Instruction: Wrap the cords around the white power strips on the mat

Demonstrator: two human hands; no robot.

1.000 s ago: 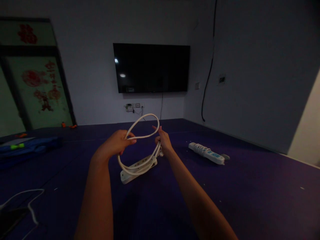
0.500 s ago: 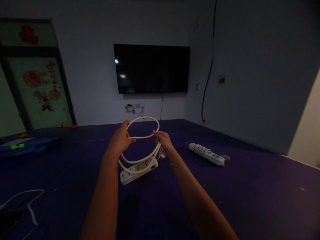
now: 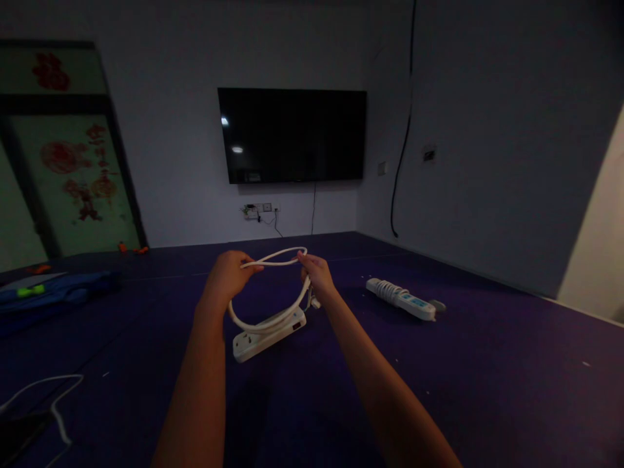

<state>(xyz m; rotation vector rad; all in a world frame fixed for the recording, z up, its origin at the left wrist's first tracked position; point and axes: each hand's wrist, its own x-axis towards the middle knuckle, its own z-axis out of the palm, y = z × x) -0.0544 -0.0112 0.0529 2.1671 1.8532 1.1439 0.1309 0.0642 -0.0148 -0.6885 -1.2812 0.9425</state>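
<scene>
A white power cord [image 3: 287,315] hangs in loops between my two hands. My left hand [image 3: 231,276] is closed on the left side of the loops, thumb and fingers pinching the cord. Across from it, my right hand [image 3: 316,274] grips the cord's right side, its thumb and index finger pressed on the upper loop. Beneath the loops a white power strip [image 3: 268,340] lies on the dark blue floor, its sockets partly hidden by the cord. The plug [image 3: 315,303] seems to hang just below my right hand.
On the right lies a second power strip [image 3: 402,300] with its cord wound round it. A white cable [image 3: 61,416] and a dark flat object [image 3: 22,435] are at lower left. Blue cloth [image 3: 73,288] lies farther left. A television [image 3: 292,136] hangs on the wall.
The upper loop has dropped and narrowed, its two sides now crossing near my left hand. The lower loops have drawn closer together. Both hands still hold the cord.
</scene>
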